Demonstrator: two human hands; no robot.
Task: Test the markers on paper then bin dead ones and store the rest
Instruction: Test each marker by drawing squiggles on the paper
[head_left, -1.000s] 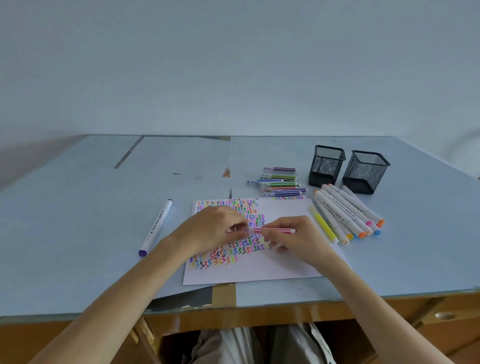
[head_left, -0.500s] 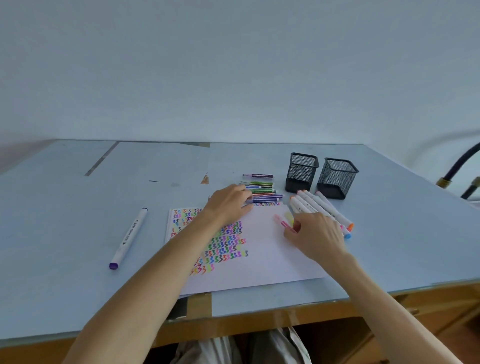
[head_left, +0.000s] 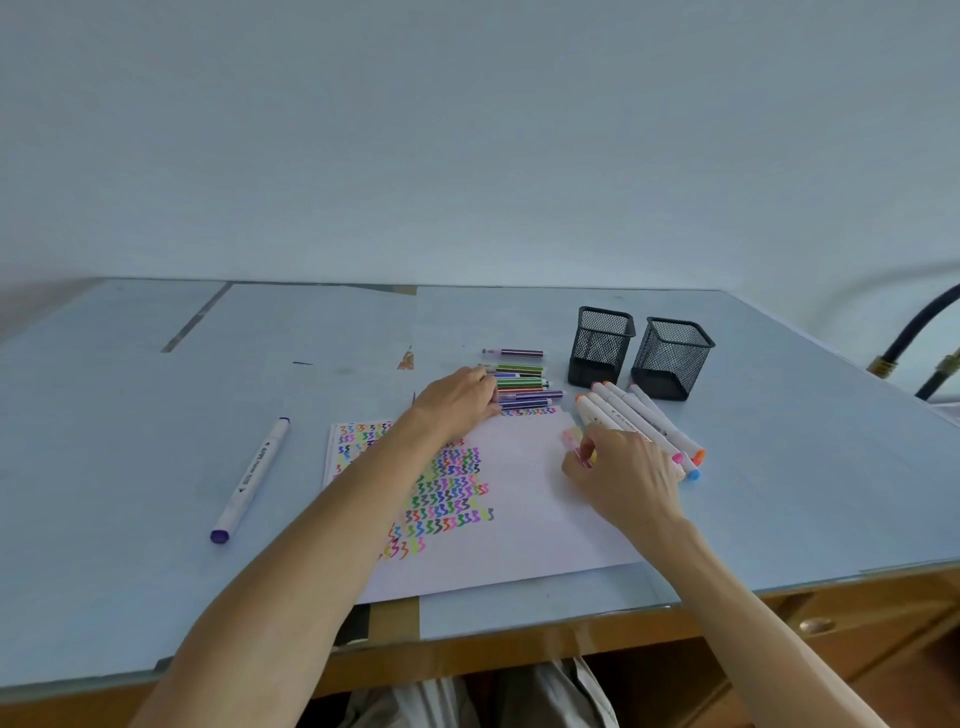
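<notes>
The left hand (head_left: 457, 400) rests w/ fingertips on the pile of thin coloured markers (head_left: 522, 387) just beyond the white scribbled paper sheet (head_left: 524, 519); grip unclear. The right hand (head_left: 626, 475) pinches a slim pink marker (head_left: 574, 441) over the sheet's right edge, beside thick white markers (head_left: 641, 421).

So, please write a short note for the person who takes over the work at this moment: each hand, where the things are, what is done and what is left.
Left hand: resting on the pile of thin coloured markers behind the paper; grip not visible.
Right hand: pinching a thin pink marker beside the row of thick white markers.
White paper sheet: many coloured test squiggles already drawn.
Two black mesh pen holders at the back right; no marker seen in them.
One white marker with purple cap lies apart, left of the paper.
Left: sorting into the holders.
</notes>
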